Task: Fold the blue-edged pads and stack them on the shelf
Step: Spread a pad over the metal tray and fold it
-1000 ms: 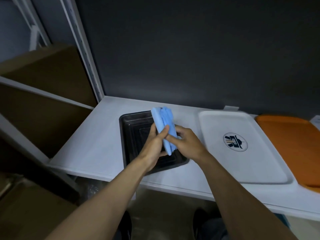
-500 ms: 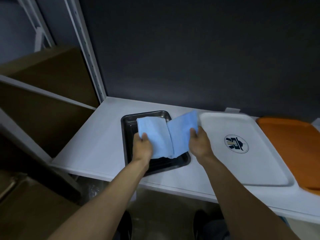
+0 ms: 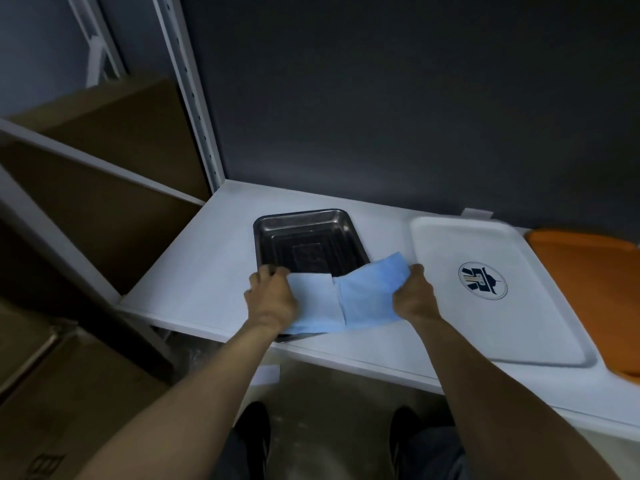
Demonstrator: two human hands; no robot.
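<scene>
A light blue pad [image 3: 349, 296] is spread out flat between my two hands, low over the near end of a dark metal tray [image 3: 304, 240] on the white shelf [image 3: 214, 271]. My left hand [image 3: 272, 299] grips the pad's left edge. Its right edge is pinched by my right hand [image 3: 414, 296]. The pad shows crease lines and hides the tray's near rim.
A white plastic tray [image 3: 485, 341] with a round logo lies to the right of the metal tray, and an orange tray [image 3: 588, 265] lies beyond it. A white shelf upright [image 3: 194, 109] and cardboard boxes [image 3: 104, 161] stand at the left. A dark wall backs the shelf.
The pad went from a folded bundle held upright between both hands to fully opened out. My hands moved apart and lowered it toward the shelf's front edge.
</scene>
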